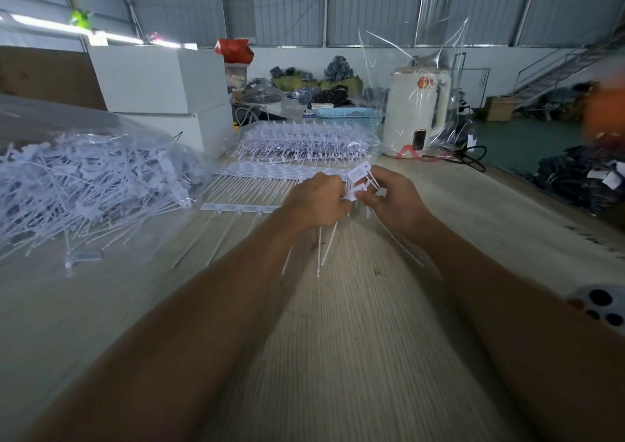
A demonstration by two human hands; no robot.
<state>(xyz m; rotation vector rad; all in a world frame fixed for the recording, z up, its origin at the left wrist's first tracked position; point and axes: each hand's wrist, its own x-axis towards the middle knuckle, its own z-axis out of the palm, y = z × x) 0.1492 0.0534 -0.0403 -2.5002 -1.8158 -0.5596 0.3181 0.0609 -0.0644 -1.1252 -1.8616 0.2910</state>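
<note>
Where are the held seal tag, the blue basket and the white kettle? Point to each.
held seal tag [360,172]: head view, on its flat label.
blue basket [348,117]: head view, on its perforated front wall.
white kettle [414,110]: head view, on its body's middle.

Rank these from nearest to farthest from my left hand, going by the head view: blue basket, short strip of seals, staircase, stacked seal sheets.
From the left hand, which grips plastic seals:
1. short strip of seals, just to its left.
2. stacked seal sheets, ahead of it.
3. blue basket, behind that stack.
4. staircase, far back on the right.
</note>
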